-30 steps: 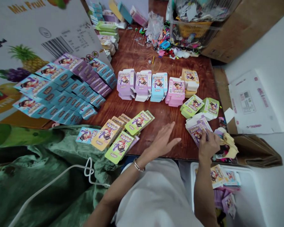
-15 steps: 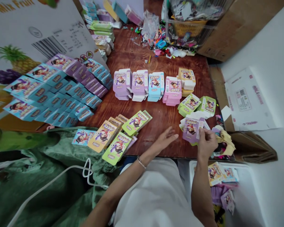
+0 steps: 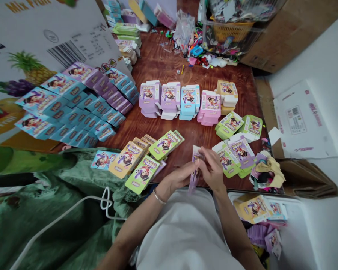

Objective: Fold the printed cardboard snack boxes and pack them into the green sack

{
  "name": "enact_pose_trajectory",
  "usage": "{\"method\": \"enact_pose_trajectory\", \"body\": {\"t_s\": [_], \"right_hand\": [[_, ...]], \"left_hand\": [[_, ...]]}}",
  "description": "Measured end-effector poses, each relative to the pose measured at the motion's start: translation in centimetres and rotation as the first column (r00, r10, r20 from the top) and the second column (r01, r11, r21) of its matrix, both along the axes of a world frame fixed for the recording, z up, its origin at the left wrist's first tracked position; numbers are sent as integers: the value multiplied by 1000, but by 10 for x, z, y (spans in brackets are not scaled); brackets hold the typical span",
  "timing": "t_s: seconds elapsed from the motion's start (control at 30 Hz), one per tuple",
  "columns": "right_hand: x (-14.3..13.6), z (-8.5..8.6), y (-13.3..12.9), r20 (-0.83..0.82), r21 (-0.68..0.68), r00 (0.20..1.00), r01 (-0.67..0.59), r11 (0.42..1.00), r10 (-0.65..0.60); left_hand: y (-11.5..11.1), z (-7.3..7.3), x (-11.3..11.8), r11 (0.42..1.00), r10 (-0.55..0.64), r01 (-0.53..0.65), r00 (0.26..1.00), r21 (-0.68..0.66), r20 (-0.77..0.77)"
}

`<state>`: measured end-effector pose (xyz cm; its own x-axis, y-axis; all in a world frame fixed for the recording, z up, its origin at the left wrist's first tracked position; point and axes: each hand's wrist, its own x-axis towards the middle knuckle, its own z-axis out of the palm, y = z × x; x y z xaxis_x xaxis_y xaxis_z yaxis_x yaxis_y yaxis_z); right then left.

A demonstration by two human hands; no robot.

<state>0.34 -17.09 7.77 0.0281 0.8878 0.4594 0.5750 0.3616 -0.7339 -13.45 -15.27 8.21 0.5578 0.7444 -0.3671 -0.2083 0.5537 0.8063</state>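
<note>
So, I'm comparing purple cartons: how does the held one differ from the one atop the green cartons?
The held carton is between left hand and right hand; the lying carton rests on green cartons. The held carton shows as a narrow strip; the lying carton shows its broad face. Both are purple.

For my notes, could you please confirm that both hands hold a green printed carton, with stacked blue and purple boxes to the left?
Not quite: the head view shows that the printed carton in the left hand and right hand is purple, not green. The stacked boxes are indeed to the left.
</note>
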Motion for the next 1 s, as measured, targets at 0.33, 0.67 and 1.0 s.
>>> {"method": "enact_pose_trajectory", "body": {"t_s": [0.33,0.67,1.0], "right_hand": [[-5,-16,-14,-101,-252,966,207,945,-239],[-23,-5,-3,-479,-399,811,139,906,-336],[-17,-5,2,-340,-158,771,517,841,-538]], "left_hand": [[6,-7,3,920,351,-274,895,281,-277],[9,8,-10,904,208,5,869,428,-449],[2,0,-4,449,436,469,628,760,-645]]}}
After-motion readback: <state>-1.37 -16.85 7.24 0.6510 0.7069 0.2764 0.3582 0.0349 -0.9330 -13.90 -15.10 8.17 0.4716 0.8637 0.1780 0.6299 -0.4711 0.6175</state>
